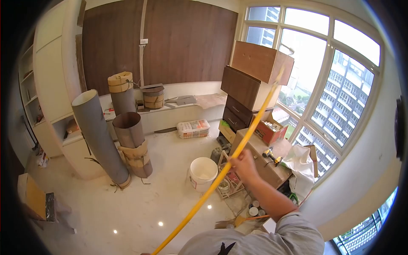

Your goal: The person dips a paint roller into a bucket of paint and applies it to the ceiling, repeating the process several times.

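My right hand [243,163] is closed around a long yellow pole [204,199], with the arm stretched forward. The pole slants from the bottom edge up to the right, and its thin far end overlaps the stacked wooden cabinets [254,61] in front of the window. At the bottom edge, beside the pole's lower end, only a sliver of my left hand [145,254] shows, its fingers hidden. Left of my right hand, a white bucket [203,171] stands on the floor. Just beyond the hand is a brown cabinet with a yellow power drill [272,156] on it.
Tall grey rolls [102,138] and a shorter brown roll [132,146] stand at the left. A plastic-wrapped pack [193,128] lies by the low ledge [157,121]. Paint cans [253,211] and a wooden frame [229,187] crowd the floor at right. A red box [273,129] sits near the window.
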Demonstrator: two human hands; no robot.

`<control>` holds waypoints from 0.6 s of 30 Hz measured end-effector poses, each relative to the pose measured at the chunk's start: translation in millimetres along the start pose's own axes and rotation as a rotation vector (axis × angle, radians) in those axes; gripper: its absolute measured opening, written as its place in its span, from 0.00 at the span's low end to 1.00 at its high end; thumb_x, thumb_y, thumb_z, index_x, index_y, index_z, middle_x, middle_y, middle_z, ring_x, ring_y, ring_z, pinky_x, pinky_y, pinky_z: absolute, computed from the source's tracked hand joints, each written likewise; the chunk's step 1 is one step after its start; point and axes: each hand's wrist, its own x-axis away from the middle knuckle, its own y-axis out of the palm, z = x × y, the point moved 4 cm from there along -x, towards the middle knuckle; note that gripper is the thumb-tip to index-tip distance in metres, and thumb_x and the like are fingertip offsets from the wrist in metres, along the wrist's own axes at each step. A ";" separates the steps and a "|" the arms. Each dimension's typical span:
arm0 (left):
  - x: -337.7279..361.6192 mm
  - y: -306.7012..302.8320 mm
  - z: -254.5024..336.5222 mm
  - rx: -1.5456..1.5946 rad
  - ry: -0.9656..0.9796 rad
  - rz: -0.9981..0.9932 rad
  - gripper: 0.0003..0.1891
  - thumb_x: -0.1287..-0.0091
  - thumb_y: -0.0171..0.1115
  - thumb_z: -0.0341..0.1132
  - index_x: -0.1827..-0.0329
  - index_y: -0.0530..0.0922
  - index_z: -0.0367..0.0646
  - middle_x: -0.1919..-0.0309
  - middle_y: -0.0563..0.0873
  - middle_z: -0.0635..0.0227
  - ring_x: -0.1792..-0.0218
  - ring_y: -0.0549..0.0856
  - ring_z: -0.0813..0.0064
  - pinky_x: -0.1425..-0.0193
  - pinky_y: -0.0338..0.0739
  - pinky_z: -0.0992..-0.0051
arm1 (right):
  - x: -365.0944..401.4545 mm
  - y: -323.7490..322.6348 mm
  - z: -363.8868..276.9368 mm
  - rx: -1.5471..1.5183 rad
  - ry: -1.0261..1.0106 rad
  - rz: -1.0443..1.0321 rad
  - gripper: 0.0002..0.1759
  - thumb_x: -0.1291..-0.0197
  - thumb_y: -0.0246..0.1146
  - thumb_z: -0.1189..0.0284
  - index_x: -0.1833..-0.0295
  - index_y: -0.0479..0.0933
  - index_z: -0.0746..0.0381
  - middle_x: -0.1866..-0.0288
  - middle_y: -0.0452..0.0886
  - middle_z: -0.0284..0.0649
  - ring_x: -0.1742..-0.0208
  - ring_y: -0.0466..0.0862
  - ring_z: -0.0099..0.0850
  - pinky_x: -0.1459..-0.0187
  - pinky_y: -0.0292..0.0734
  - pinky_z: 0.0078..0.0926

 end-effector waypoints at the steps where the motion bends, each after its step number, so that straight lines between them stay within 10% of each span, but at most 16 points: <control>1: -11.7 2.7 56.0 0.017 0.124 0.026 0.23 0.43 0.79 0.50 0.65 0.88 0.34 0.75 0.88 0.56 0.73 0.85 0.70 0.66 0.79 0.63 | -11.6 -14.3 -21.8 -0.020 -0.063 0.026 0.28 0.36 0.67 0.77 0.35 0.62 0.65 0.55 0.80 0.42 0.61 0.87 0.33 0.63 0.89 0.33; 3: -44.3 14.1 127.7 -0.133 0.162 -0.107 0.17 0.38 0.75 0.45 0.65 0.87 0.38 0.78 0.84 0.67 0.75 0.80 0.76 0.69 0.76 0.67 | -15.5 -43.3 -75.0 -0.082 -0.162 0.133 0.27 0.34 0.66 0.76 0.36 0.60 0.68 0.52 0.79 0.45 0.58 0.87 0.34 0.67 0.88 0.29; 5: -76.9 32.4 185.0 -0.206 0.227 -0.175 0.24 0.41 0.74 0.56 0.67 0.82 0.40 0.76 0.82 0.56 0.68 0.82 0.51 0.56 0.78 0.56 | -47.6 -86.4 -104.9 0.049 -0.273 0.153 0.31 0.34 0.65 0.76 0.31 0.58 0.69 0.53 0.79 0.45 0.59 0.87 0.34 0.66 0.87 0.29; 13: -121.7 85.2 428.5 -0.092 0.665 -0.277 0.24 0.36 0.72 0.56 0.68 0.82 0.40 0.78 0.81 0.66 0.74 0.80 0.71 0.64 0.77 0.69 | -108.3 -203.5 -253.2 0.005 -0.535 0.301 0.41 0.36 0.66 0.74 0.24 0.50 0.69 0.49 0.77 0.52 0.58 0.88 0.42 0.60 0.90 0.38; 18: -114.7 121.6 553.4 0.254 1.015 -0.347 0.09 0.29 0.68 0.36 0.60 0.78 0.42 0.77 0.73 0.77 0.76 0.70 0.83 0.73 0.66 0.75 | -147.0 -276.0 -328.2 0.085 -0.561 0.358 0.39 0.37 0.67 0.76 0.27 0.54 0.71 0.47 0.77 0.56 0.54 0.87 0.45 0.58 0.90 0.38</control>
